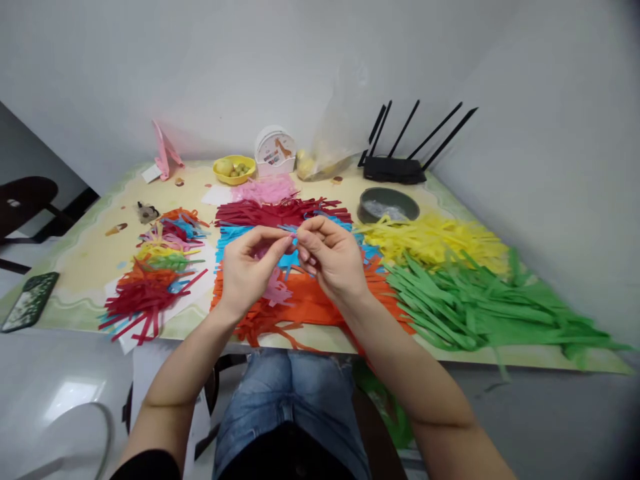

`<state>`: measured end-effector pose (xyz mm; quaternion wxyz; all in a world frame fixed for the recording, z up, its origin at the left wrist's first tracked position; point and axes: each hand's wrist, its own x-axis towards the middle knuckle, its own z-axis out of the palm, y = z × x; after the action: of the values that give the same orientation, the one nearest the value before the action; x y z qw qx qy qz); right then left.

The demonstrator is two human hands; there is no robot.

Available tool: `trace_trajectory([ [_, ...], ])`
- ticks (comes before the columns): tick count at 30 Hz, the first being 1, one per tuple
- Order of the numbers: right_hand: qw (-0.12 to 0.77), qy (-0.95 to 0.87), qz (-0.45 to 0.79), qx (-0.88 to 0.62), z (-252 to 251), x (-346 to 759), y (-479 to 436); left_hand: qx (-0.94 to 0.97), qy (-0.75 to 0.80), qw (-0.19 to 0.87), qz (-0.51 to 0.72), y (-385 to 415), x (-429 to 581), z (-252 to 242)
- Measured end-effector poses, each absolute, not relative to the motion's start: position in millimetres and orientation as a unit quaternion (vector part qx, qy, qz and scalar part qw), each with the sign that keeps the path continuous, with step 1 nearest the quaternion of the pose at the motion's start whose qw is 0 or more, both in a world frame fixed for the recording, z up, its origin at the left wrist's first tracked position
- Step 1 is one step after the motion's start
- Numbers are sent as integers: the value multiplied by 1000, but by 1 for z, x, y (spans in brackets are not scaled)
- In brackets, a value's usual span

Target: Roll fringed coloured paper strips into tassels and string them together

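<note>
My left hand [250,267] and my right hand [333,257] meet over the middle of the table, thumbs and forefingers pinched together. Between the fingertips shows a small bit of a pink paper strip [294,235]. Pink paper fringe [277,290] shows below my left fingers; whether it joins the pinched bit is hidden. Beneath my hands lie fringed paper sheets: orange [315,300] nearest me, blue [233,237] behind it, dark red [280,213] and pink [265,189] farther back.
To the left are a row of multicoloured paper tassels [150,287] and a phone [31,301]. Yellow fringe [440,240] and green fringe [465,307] cover the right side. Behind stand a dark round bowl [367,215], a black router [395,170], a yellow fruit dish [233,179] and a plastic bag [335,140].
</note>
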<state>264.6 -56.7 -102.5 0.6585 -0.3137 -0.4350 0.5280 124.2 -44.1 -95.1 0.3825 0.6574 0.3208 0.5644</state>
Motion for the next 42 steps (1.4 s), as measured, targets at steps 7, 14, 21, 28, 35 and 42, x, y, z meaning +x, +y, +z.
trace_trajectory([
  [7,679,-362,570,-287,-108,253,-63,703,327,289,562,-54,123,-94],
  [14,687,-377,550,-289,-115,252,-66,726,335,281,532,-59,120,-89],
  [21,696,-419,496,-305,-119,254,-71,744,327,258,523,-60,119,-94],
  [28,667,-400,554,-296,-113,257,-76,723,330,300,527,-61,115,-95],
  [35,686,-400,529,-301,-119,254,-78,710,328,334,526,-63,115,-96],
  [42,701,-441,452,-333,-130,250,-81,720,337,335,506,-64,114,-93],
])
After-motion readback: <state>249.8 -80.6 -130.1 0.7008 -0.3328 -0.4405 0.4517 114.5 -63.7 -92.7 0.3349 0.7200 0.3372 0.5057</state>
